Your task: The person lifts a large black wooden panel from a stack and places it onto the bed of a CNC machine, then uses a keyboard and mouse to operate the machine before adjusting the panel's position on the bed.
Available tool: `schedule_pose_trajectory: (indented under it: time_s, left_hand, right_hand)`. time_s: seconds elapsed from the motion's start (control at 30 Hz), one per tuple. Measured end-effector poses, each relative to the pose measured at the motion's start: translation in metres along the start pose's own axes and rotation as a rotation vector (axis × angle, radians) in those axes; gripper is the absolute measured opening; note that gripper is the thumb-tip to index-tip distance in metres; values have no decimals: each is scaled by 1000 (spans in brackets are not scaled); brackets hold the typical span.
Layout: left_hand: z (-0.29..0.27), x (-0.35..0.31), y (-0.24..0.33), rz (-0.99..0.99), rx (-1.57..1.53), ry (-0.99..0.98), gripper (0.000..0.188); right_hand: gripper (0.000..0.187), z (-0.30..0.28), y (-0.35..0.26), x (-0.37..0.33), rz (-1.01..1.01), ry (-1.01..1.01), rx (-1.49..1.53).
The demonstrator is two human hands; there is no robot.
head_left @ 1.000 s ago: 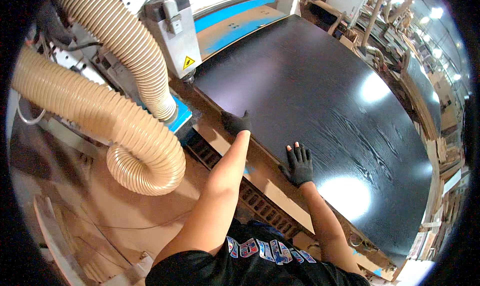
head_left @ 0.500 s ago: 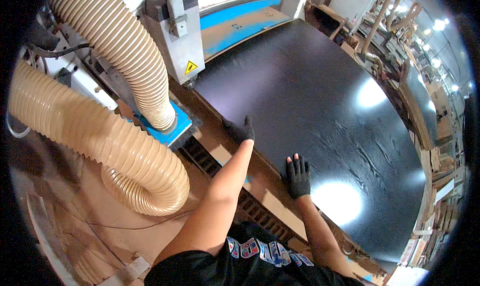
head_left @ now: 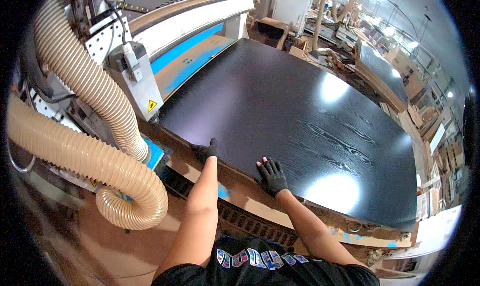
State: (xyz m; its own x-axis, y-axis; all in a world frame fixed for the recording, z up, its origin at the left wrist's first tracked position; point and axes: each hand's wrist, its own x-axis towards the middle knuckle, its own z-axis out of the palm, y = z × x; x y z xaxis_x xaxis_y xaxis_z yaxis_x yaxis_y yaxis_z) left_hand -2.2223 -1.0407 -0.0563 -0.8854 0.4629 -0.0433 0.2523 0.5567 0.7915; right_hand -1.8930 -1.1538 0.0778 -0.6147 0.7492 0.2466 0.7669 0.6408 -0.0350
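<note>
A large black wood-grain panel lies flat across the machine bed, bright reflections on its glossy top. My left hand, in a black glove, touches the panel's near edge toward the left; its thumb stands apart from the fingers, which stretch left along the edge. Farther right, my right hand lies flat on the panel near the same edge. Its fingers are spread, with bare tips showing on some of them. Neither hand has anything enclosed in it.
Left of the panel stands a grey machine head with a yellow warning sign. Two ribbed beige hoses loop beside it, one entering a blue dust shoe. More dark panels are stacked at the far right.
The view has swung, so the panel and machine appear farther left. My right hand has turned leftward with its fingers wider apart. Both hands are still at the near edge.
</note>
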Motion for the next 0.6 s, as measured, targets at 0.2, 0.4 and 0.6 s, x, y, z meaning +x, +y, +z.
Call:
schedule_pose_trajectory:
  time_s: [0.2, 0.4, 0.6]
  left_hand:
    - [-12, -49, 34, 24, 99, 4, 106]
    - [-53, -20, 69, 10, 144, 97, 98]
    - [-72, 41, 64, 215, 482, 129, 69]
  right_hand:
    - [56, -2, 15, -36, 31, 29, -64]
    - [58, -20, 34, -24, -16, 18, 51]
    - [72, -8, 41, -30, -25, -13, 35]
